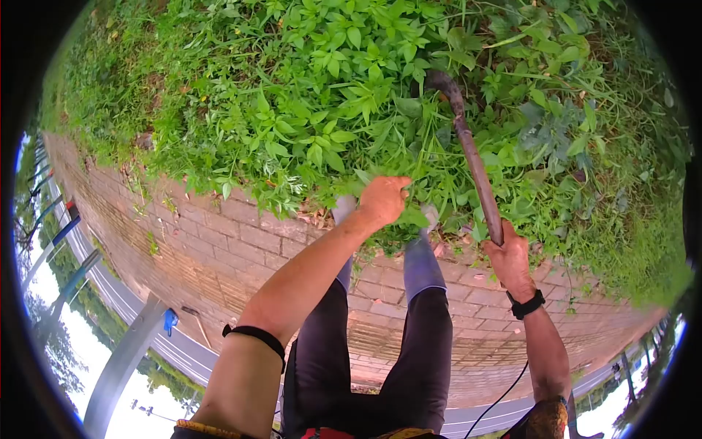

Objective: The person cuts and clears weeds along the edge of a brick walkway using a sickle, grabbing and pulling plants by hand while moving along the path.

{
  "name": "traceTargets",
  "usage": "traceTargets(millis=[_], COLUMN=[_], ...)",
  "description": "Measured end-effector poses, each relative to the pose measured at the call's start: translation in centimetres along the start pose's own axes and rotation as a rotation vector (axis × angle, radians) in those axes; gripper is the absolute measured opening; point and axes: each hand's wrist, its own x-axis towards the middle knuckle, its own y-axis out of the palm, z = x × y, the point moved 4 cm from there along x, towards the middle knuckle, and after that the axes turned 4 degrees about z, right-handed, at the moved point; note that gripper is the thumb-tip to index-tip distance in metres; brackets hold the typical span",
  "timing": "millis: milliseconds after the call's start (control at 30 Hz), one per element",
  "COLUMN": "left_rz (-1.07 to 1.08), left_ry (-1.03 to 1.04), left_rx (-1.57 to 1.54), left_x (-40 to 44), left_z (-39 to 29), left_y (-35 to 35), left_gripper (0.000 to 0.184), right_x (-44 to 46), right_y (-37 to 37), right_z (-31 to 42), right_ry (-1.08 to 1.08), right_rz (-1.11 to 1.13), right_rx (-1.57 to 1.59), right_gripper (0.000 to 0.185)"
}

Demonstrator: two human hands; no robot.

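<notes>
My right hand (510,257) is wrapped round the lower end of a brown wooden handle. It belongs to a sickle (475,157), whose dark bent head reaches up into the leaves, where the blade is hidden. My left hand (385,199) is closed just above my feet, with leafy green weeds (414,218) bunched at the fist; the stems inside the grip are hardly visible. Dense weeds (322,139) grow in front of both hands.
A brick pavement (241,241) runs along the edge of the weeds. My boots (424,263) stand at that edge. Behind me lie a road (110,274), a grey post (128,358) and a blue item (170,320) by the post. A thin black cable (501,399) hangs by my right arm.
</notes>
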Motion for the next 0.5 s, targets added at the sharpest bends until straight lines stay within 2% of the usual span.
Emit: traceTargets(millis=[100,200,300,400,500], left_rz=[0.018,-0.026,-0.026,-0.027,-0.001], left_ry=[0.006,-0.03,-0.114,-0.165,-0.165], left_rx=[-0.082,-0.109,-0.148,-0.148,-0.14], left_x=[0.0,0.3,-0.5,-1.2,-1.1], left_z=[-2.4,-2.5,-2.0,-1.9,-2.0], left_y=[0.7,1.5,0.2,-0.5,0.4], left_gripper=[0.036,0.039,0.039,0.039,0.041], right_x=[0.5,1.3,1.6,2.3,1.7], right_y=[-1.2,-1.5,-2.7,-1.6,-0.5], right_z=[-0.3,-0.5,1.7,0.7,0.6], right_ry=[0.054,0.124,0.337,0.27,0.002], right_rz=[0.021,-0.065,-0.032,-0.075,-0.187], right_rx=[0.012,0.17,0.302,0.271,0.032], right_gripper=[0.027,0.025,0.025,0.021,0.023])
